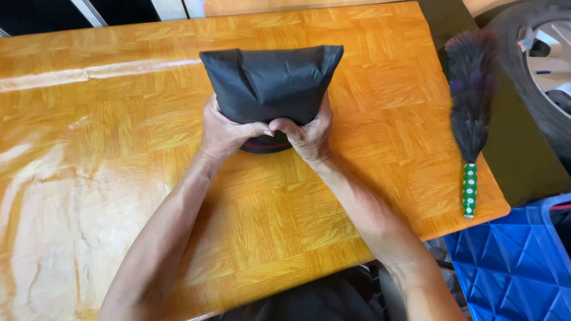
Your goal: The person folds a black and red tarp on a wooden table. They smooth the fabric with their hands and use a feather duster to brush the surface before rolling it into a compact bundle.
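1. Fabric, black and matte, makes up the folded bundle (270, 89) that sits at about twelve o'clock from the person's chest, on the wooden table (119, 178); its far edge shows puckered folds and its near edge shows a thin red stripe under the hands.

2. The left hand (226, 131) clenches the bundle's near edge from nine o'clock, thumb on top and fingers tucked beneath; the right hand (309, 134) grasps the same edge from three o'clock, its thumb meeting the left thumb at the middle; both hands are closed on the cloth, neither is released.

3. Judging by the creases and the way the top sags between its corners, the bundle looks soft and light, with no stiff frame; it probably gives under pressure and slumps if held by one corner only.

4. The surface looks smooth, like a thin woven synthetic, so it may slip a little on the glossy table and between dry fingers; nothing about it looks fragile.

5. The best hold seems to be where the hands already are, pinching several layers at the near edge, or cupping both side edges at nine and three o'clock so the folds stay together.

6. A feather duster (470, 113) with a green dotted handle lies well apart at two o'clock, near the table's edge; a car tyre (535, 65) and a blue quilted mat (511, 261) lie beyond it.
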